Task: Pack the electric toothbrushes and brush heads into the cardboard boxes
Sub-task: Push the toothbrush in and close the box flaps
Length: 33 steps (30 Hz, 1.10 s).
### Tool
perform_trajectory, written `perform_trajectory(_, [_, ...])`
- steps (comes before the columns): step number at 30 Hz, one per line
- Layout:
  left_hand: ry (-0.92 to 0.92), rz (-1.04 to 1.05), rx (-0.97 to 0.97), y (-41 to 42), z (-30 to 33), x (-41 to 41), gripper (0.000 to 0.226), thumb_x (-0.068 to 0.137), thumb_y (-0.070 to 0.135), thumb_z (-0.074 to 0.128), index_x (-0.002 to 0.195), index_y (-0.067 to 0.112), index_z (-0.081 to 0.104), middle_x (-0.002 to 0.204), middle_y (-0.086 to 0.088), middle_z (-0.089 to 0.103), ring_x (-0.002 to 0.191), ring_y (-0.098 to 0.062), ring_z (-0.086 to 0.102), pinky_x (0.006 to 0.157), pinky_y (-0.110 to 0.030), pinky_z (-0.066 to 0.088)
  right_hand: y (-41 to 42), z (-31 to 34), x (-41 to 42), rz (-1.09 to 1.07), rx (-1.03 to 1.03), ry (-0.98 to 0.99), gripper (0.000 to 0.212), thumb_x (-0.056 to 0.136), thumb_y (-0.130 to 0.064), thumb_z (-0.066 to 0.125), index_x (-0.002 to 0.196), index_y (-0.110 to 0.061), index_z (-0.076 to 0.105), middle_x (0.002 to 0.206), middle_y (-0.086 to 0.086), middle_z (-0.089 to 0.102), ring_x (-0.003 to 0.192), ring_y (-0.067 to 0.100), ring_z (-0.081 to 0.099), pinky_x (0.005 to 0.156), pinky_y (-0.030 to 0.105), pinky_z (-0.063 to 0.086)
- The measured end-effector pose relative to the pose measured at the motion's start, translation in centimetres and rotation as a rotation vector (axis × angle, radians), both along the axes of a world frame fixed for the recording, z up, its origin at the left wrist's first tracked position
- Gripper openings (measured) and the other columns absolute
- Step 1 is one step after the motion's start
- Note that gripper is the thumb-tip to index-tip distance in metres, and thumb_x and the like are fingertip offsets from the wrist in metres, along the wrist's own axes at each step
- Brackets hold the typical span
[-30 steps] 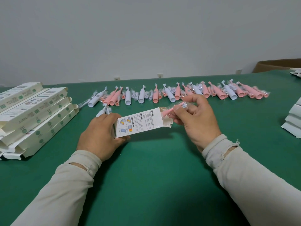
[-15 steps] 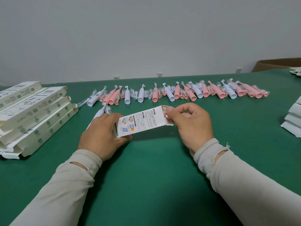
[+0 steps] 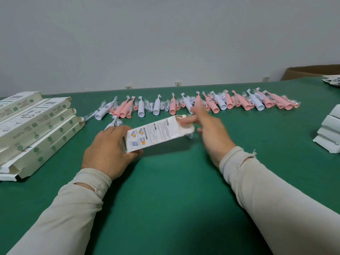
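Note:
My left hand (image 3: 108, 150) grips the near end of a white printed cardboard box (image 3: 154, 134), held slanted above the green table (image 3: 174, 190). My right hand (image 3: 207, 126) is blurred at the box's open far end, fingers stretched out and touching the end flap (image 3: 185, 124); a bit of clear wrapper (image 3: 190, 136) sticks out below it. A long row of pink and white electric toothbrushes (image 3: 202, 105) and bagged brush heads lies across the table behind the box. One white toothbrush (image 3: 112, 124) lies just beyond my left hand.
A stack of long white boxes (image 3: 35, 129) lies at the left edge. Folded white boxes (image 3: 329, 131) are piled at the right edge. A brown carton (image 3: 312, 71) stands at the far right, with printed leaflets (image 3: 333, 81) beside it.
The pink brush head in its wrapper has gone into the box's open end. My right hand has uncurled and now reaches over the flap with straight fingers. The box tilted slightly.

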<state>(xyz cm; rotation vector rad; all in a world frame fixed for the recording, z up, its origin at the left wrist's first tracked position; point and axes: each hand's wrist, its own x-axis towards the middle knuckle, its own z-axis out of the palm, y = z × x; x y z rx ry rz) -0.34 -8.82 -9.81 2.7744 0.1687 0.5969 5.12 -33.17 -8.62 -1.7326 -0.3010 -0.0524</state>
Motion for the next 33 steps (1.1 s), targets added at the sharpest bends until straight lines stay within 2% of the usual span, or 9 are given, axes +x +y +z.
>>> perform_trajectory(4, [-0.013, 0.132, -0.006, 0.8, 0.1, 0.1, 0.054, 0.077, 0.054, 0.075, 0.122, 0.034, 0.054, 0.107, 0.003, 0.057, 0.103, -0.026, 0.053, 0.077, -0.047, 0.053, -2.1, -1.4, 2.1, -0.296, -0.361, -0.147, 0.012, 0.098, -0.031, 0.054, 0.099, -0.028, 0.065, 0.107, -0.009, 0.068, 0.092, 0.010, 0.061, 0.094, 0.033, 0.048])
perform_trajectory(7, [-0.008, 0.142, -0.013, 0.7, 0.0, 0.2, 0.052, 0.077, 0.054, 0.075, 0.120, 0.032, 0.055, 0.103, 0.003, 0.055, 0.102, -0.027, 0.053, 0.075, -0.045, 0.051, -1.5, -2.2, 2.3, -0.049, -0.800, -0.182, 0.044, 0.101, -0.031, 0.049, 0.145, -0.030, 0.047, 0.155, -0.005, 0.041, 0.140, 0.023, 0.037, 0.117, 0.037, 0.028])
perform_trajectory(10, [-0.004, 0.134, -0.025, 0.5, 0.0, 0.1, 0.051, 0.077, 0.053, 0.075, 0.118, 0.032, 0.055, 0.100, 0.005, 0.051, 0.101, -0.026, 0.052, 0.074, -0.043, 0.050, -0.5, -2.0, 1.7, 0.071, -1.020, -0.213, 0.033, 0.102, -0.035, 0.045, 0.130, -0.033, 0.061, 0.148, 0.001, 0.049, 0.135, 0.031, 0.043, 0.112, 0.045, 0.037])
perform_trajectory(12, [-0.010, 0.131, -0.031, 0.6, 0.0, 0.0, 0.050, 0.077, 0.053, 0.076, 0.118, 0.032, 0.055, 0.098, 0.006, 0.050, 0.100, -0.026, 0.052, 0.072, -0.041, 0.047, -0.8, -1.4, 1.4, -0.007, -1.025, -0.206, 0.023, 0.099, -0.037, 0.049, 0.087, -0.030, 0.067, 0.101, 0.003, 0.069, 0.099, 0.029, 0.061, 0.084, 0.037, 0.050])
perform_trajectory(14, [-0.012, 0.128, -0.039, 0.7, 0.0, -0.1, 0.048, 0.076, 0.052, 0.077, 0.115, 0.032, 0.056, 0.097, 0.006, 0.050, 0.098, -0.025, 0.051, 0.071, -0.041, 0.047, -1.5, -0.9, 1.3, -0.093, -1.026, -0.202, 0.017, 0.095, -0.035, 0.055, 0.080, -0.029, 0.058, 0.083, -0.002, 0.064, 0.082, 0.025, 0.061, 0.074, 0.035, 0.052])
perform_trajectory(19, [0.007, 0.119, -0.044, 0.7, 0.0, -0.1, 0.050, 0.077, 0.053, 0.076, 0.117, 0.033, 0.054, 0.101, 0.005, 0.054, 0.098, -0.024, 0.050, 0.075, -0.045, 0.052, -2.8, -0.2, 1.2, -0.184, -1.048, -0.193, 0.013, 0.095, -0.028, 0.056, 0.107, -0.032, 0.057, 0.095, -0.005, 0.067, 0.083, 0.023, 0.062, 0.077, 0.036, 0.053])
perform_trajectory(24, [0.025, 0.130, -0.015, 0.7, 0.1, -0.2, 0.055, 0.078, 0.056, 0.074, 0.123, 0.035, 0.052, 0.107, 0.006, 0.055, 0.102, -0.022, 0.050, 0.077, -0.045, 0.052, -3.9, 1.8, 0.1, -0.281, -0.389, -0.431, 0.013, 0.092, -0.021, 0.065, 0.092, -0.033, 0.067, 0.084, -0.019, 0.065, 0.071, 0.004, 0.056, 0.067, 0.018, 0.044])
perform_trajectory(27, [0.030, 0.130, 0.022, 0.6, 0.2, -0.1, 0.056, 0.078, 0.057, 0.073, 0.124, 0.035, 0.052, 0.111, 0.005, 0.057, 0.104, -0.023, 0.050, 0.077, -0.046, 0.053, -3.2, 1.8, -1.4, -0.176, -0.517, -0.567, 0.011, 0.093, -0.017, 0.063, 0.094, -0.026, 0.070, 0.083, -0.015, 0.063, 0.080, 0.003, 0.055, 0.070, 0.008, 0.039])
perform_trajectory(33, [0.005, 0.098, 0.067, 0.3, 0.1, -0.2, 0.056, 0.077, 0.055, 0.075, 0.125, 0.037, 0.052, 0.117, 0.007, 0.056, 0.112, -0.023, 0.048, 0.073, -0.039, 0.047, -2.7, 1.9, -1.2, -0.172, -0.744, -0.551, 0.015, 0.099, -0.020, 0.056, 0.105, -0.019, 0.069, 0.095, -0.006, 0.059, 0.089, 0.013, 0.052, 0.086, 0.028, 0.043])
